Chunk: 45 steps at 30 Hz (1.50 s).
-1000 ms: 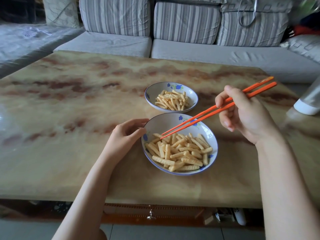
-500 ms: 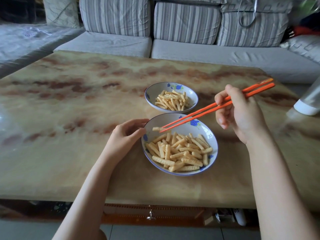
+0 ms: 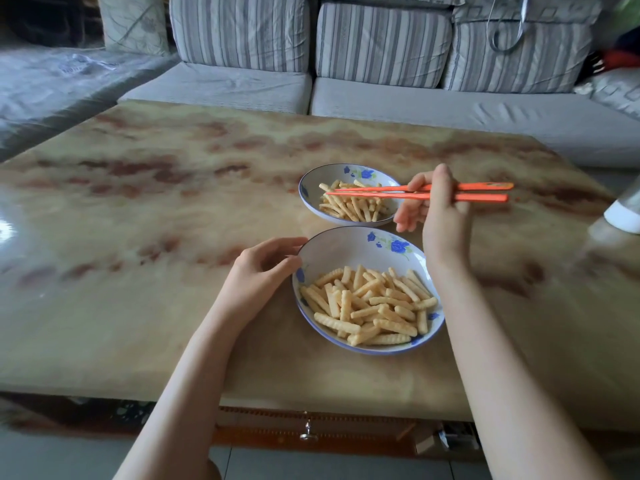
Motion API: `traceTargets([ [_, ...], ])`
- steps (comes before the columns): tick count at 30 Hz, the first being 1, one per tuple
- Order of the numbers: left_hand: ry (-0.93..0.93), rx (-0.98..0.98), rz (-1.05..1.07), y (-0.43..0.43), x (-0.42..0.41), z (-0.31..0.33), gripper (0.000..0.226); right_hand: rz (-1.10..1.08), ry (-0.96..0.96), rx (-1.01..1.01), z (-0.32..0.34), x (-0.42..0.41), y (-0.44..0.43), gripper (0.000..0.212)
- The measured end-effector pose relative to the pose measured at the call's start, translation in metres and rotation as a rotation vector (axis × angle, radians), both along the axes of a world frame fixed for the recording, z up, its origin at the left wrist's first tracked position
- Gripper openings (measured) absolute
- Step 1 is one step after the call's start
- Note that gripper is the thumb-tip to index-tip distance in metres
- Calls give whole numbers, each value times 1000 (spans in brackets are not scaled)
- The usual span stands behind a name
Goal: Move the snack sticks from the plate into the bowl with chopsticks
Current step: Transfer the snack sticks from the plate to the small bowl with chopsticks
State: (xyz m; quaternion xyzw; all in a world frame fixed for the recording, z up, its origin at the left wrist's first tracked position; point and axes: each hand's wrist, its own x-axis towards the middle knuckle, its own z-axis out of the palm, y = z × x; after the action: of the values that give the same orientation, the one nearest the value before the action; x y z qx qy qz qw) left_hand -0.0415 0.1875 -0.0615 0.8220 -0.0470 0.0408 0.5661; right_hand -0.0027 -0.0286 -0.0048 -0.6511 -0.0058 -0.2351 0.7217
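A wide blue-flowered plate [image 3: 346,251] near the table's front holds a heap of ridged yellow snack sticks [image 3: 367,306]. Just behind it stands a smaller matching bowl [image 3: 332,172] with more snack sticks [image 3: 353,206] in it. My right hand [image 3: 440,216] grips a pair of orange chopsticks [image 3: 381,192], which lie nearly level with their tips over the left part of the bowl. Whether a stick is between the tips I cannot tell. My left hand [image 3: 259,271] holds the plate's left rim between curled fingers and thumb.
The marbled table [image 3: 138,237] spreads wide to the left and back. A white-based object [image 3: 623,216] stands at the right edge. A striped grey sofa [image 3: 381,98] runs behind the table. The table's front edge, with a drawer knob [image 3: 306,435] below, is close to me.
My right hand lifted a snack stick off the plate and swung the chopsticks back over the bowl, levelling them. My left hand stayed at the plate's rim.
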Motion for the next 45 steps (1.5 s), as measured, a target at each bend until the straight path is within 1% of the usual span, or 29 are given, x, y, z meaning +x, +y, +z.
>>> traceTargets([
  [7, -3, -3, -5, 0, 1, -1, 39, 47, -2, -104, -3, -1, 3, 42],
  [12, -4, -7, -7, 0, 1, 0, 38, 28, -24, -105, 15, -7, -15, 46],
  [14, -5, -7, -8, 0, 1, -1, 38, 54, -13, -103, 23, -11, -25, 47],
  [20, -6, -9, -10, 0, 0, 0, 40, 185, 89, -218, 41, -23, -47, 46],
  [28, -14, 9, -9, -1, 0, 0, 41, 289, 225, -311, 37, -27, -46, 45],
  [32, -12, 11, -6, 0, 0, 0, 41, 270, 222, -274, 32, -24, -40, 45],
  [37, -11, 7, -7, 0, 0, 0, 40, 208, 166, -154, 31, -21, -38, 46],
  [45, -5, -9, -5, 1, 0, -2, 39, -18, 24, 90, 29, -12, -33, 43],
])
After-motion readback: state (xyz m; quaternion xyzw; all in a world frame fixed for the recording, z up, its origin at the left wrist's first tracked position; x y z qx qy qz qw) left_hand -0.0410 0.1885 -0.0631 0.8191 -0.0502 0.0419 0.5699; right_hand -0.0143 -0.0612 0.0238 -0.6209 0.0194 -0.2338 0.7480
